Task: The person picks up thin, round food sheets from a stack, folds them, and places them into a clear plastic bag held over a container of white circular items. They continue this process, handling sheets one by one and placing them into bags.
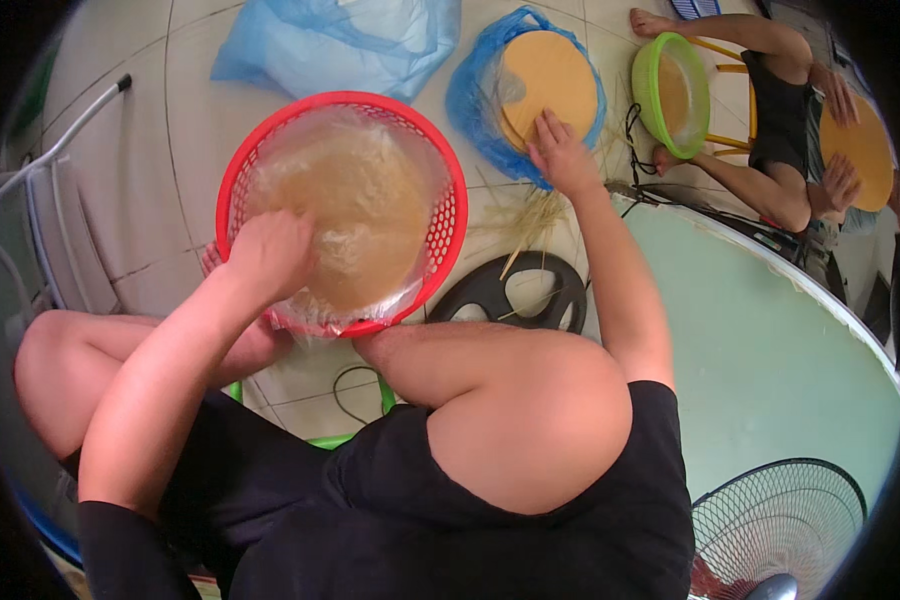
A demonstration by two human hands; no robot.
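My left hand [274,251] is over the near left part of a red plastic basket [229,187], its fingers curled down. Clear plastic film [360,135] lines the basket, and a round tan sheet [352,259] lies inside, partly veiled by film. Whether these fingers pinch the film is hidden. Off to the right, my right hand [562,154] rests its fingers on the near edge of a stack of round tan sheets [551,71]. The stack sits in an opened blue plastic bag [469,105] on the floor. Its thumb is not clearly seen.
Another blue bag [337,45] lies beyond the basket. Loose straw-like strands [532,225] and a black spoked plastic piece [525,266] are on the tiles. A fan [787,525] stands lower right. Beside a green basket [645,97], another person's hands [840,176] hold a round sheet.
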